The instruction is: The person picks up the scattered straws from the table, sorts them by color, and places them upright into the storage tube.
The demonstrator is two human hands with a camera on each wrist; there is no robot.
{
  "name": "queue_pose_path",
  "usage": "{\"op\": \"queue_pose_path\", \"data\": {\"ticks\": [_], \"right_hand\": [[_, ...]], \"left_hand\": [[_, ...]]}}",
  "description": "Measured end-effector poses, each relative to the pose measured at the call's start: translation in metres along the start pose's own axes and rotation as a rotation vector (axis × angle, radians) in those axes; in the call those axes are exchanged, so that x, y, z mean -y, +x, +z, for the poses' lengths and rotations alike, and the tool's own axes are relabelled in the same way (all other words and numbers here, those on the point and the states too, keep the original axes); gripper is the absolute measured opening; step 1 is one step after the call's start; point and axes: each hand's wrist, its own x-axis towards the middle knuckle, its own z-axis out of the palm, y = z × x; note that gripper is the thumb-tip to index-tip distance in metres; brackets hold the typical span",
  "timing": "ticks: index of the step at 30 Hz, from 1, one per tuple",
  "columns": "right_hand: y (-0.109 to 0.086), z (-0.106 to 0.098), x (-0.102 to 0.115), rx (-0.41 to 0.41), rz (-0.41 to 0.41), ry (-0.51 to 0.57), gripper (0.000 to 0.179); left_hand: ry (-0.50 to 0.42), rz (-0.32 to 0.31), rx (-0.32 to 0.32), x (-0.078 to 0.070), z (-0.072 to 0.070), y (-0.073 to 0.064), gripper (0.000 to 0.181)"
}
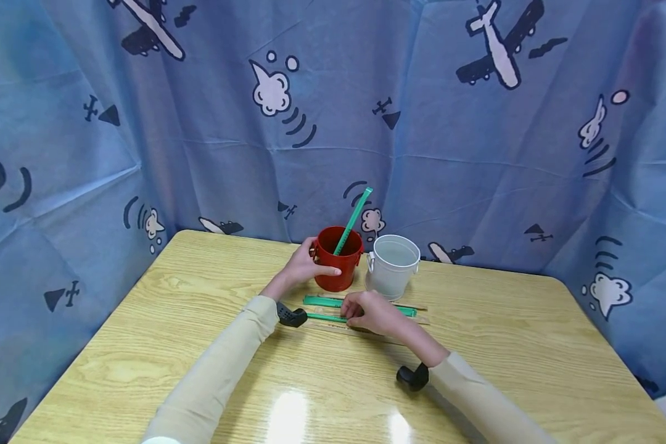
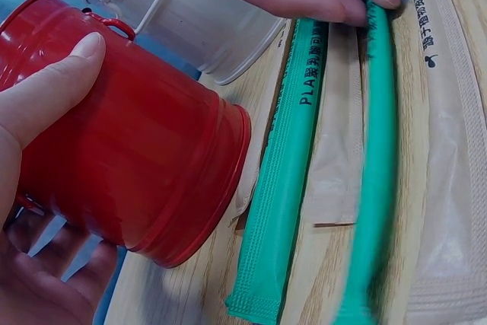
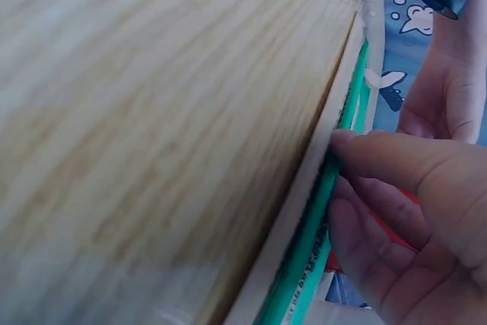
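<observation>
My left hand [image 1: 306, 266] grips the side of a small red bucket [image 1: 338, 266], thumb [image 2: 55, 87] across its front wall. One green straw [image 1: 354, 221] stands slanted inside it. A white bucket [image 1: 393, 265] sits just right of the red one. In front of both lie several wrapped straws: a flat green wrapper [image 2: 285, 180] printed PLA, a rounder green straw [image 2: 377, 165] and pale paper-wrapped ones [image 2: 450, 150]. My right hand [image 1: 367, 311] rests over them, and its fingertips [image 2: 358, 1] pinch the rounder green straw [image 3: 327, 215] against the table.
The wooden table [image 1: 200, 345] has rounded corners. A blue cloth backdrop [image 1: 333, 123] printed with planes hangs close behind the buckets and along both sides. Black wrist camera mounts [image 1: 291, 316] sit low over the tabletop.
</observation>
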Motion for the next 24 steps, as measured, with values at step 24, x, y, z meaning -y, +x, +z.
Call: {"op": "queue_pose_path", "data": {"ticks": [24], "right_hand": [[-0.023,-0.045,0.008,-0.043,-0.033,-0.127,0.02]], "left_hand": [[0.002,0.003,0.004,-0.004,-0.001,-0.004,0.084]]}}
